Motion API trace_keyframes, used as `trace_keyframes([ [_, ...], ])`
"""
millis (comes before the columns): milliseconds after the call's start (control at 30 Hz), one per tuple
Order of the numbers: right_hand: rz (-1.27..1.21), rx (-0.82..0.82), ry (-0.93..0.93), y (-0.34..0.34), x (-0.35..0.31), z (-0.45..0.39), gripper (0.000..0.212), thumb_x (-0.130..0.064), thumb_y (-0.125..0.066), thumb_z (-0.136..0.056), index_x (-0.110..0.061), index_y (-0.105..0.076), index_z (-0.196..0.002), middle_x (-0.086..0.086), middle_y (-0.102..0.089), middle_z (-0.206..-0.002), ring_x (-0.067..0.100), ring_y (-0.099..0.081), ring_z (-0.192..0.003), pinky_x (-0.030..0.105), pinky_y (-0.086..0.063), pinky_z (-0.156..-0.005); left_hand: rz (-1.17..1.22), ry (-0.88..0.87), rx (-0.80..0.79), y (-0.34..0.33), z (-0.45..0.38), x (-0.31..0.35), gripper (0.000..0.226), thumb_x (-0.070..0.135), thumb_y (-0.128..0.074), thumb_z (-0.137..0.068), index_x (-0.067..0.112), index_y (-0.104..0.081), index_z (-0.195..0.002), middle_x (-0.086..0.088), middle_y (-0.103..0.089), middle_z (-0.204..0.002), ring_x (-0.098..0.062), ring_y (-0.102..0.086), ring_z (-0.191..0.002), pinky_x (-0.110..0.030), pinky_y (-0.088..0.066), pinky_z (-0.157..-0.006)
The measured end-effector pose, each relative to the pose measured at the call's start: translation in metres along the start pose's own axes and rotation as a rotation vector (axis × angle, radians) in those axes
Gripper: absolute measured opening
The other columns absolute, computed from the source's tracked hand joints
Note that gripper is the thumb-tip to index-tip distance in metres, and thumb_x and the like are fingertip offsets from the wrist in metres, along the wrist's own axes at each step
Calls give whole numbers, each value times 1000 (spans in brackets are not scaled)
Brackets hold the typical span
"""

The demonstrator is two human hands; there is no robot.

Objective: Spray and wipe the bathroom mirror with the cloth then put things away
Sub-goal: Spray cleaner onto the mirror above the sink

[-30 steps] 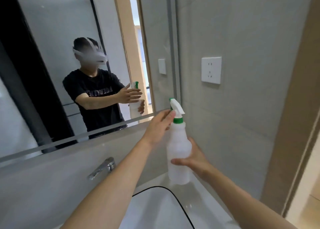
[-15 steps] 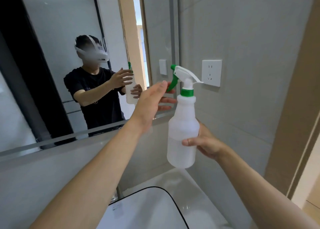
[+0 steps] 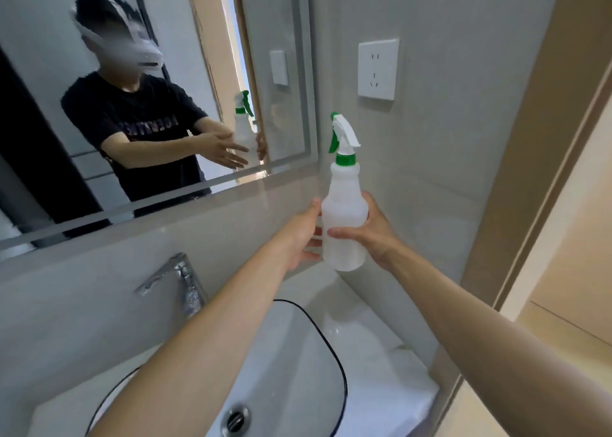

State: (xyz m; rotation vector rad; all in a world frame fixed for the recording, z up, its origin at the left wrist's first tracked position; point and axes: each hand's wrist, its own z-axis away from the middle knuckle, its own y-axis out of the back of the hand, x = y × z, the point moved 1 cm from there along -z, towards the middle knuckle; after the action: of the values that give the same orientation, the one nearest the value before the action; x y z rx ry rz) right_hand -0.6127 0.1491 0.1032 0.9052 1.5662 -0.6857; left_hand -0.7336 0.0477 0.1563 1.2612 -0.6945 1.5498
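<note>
While held upright above the basin corner: spray bottle, long axis vertical, green trigger turned toward the mirror side, nozzle toward the wall socket
Mirror: far left and ahead, lower edge running just above the backsplash; reflected the person and the bottle
Tap: below the mirror, left of both forearms, well apart from the bottle
Left hand: just left of the bottle body, fingers straight and relaxed, tips reaching in behind or against the bottle; could not tell whether touching
Bottle position: between the two hands, nearer the right-hand wall than the mirror centre
Right hand: thumb and fingers curled round the lower half of the bottle, carrying its weight
Nearer hand: right already gripped; left beside it, likely about to take the body or steady it
Sink: directly below, rim with dark outline, open room above it
Wall socket: on the tiled wall above and right of the nozzle, worth keeping spray clear of
Cloth: not in view
Room to move: open toward the mirror on the left, tight against the wall on the right
</note>
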Motion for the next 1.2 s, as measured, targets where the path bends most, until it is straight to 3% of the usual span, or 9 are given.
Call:
trace_keyframes([
  [267,88,86,-224,27,98,67,90,-23,-93,-44,-32,-49,-121,-2,-65,-114,23,-63,-109,34,-55,-79,59,282,-83,-59,-33,-86,47,44,-42,-102,11,-54,-132,-15,-55,-132,-35,-55,-107,-45,-55,-90],
  [333,152,98,-271,32,122,81,93,-22,-94,-45,-27,-48,-126,1,-63,-116,27,-60,-111,41,-55,-85,89,346,-83,-72,-37,-106,47,44,-37,-104,9,-52,-130,-18,-56,-130,-38,-58,-112,-45,-58,-82],
  [467,250,101,-369,39,163,101,98,-16,-96,-58,-26,-42,-139,-1,-59,-120,25,-55,-111,33,-51,-81,199,475,-48,-96,-43,-143,50,46,-28,-107,6,-48,-128,-19,-59,-115,-37,-63,-103,-40,-55,-53],
  [567,263,67,-410,43,185,110,99,-13,-94,-64,-30,-38,-144,-4,-56,-119,19,-52,-109,7,-45,-63,239,540,-15,-109,-51,-169,51,43,-29,-107,6,-46,-138,-20,-54,-136,-40,-58,-119,-45,-57,-62],
  [667,232,44,-436,49,203,115,94,-7,-92,-65,-34,-38,-136,-6,-57,-116,20,-54,-109,3,-45,-59,304,589,-15,-116,-56,-188,50,41,-31,-107,6,-44,-140,-22,-51,-141,-42,-57,-118,-56,-58,-85],
  [833,176,12,-521,53,225,123,87,-3,-91,-68,-36,-37,-129,-9,-54,-113,4,-52,-95,2,-46,-53,374,636,-34,-124,-61,-208,65,56,-28,-103,9,-42,-145,-17,-59,-109,-32,-64,-84,-56,-59,-83],
  [933,177,-11,-504,53,230,122,93,-6,-92,-67,-33,-36,-136,-14,-54,-114,-1,-52,-97,2,-47,-56,384,642,-37,-124,-67,-212,69,60,-27,-102,6,-47,-140,-14,-59,-91,-31,-64,-80,-54,-59,-84],
  [1067,180,-49,-511,57,231,116,92,1,-87,-69,-32,-36,-138,-8,-54,-119,6,-53,-103,5,-49,-59,371,642,-19,-123,-71,-209,68,61,-27,-101,9,-45,-141,-17,-60,-105,-32,-63,-83,-44,-59,-68],
  [1200,246,-100,-520,62,234,115,84,14,-66,-74,-30,-36,-138,-5,-51,-121,23,-49,-118,8,-47,-68,347,664,2,-121,-73,-214,70,62,-26,-101,3,-55,-123,-19,-60,-110,-34,-62,-97,-45,-56,-79],
])
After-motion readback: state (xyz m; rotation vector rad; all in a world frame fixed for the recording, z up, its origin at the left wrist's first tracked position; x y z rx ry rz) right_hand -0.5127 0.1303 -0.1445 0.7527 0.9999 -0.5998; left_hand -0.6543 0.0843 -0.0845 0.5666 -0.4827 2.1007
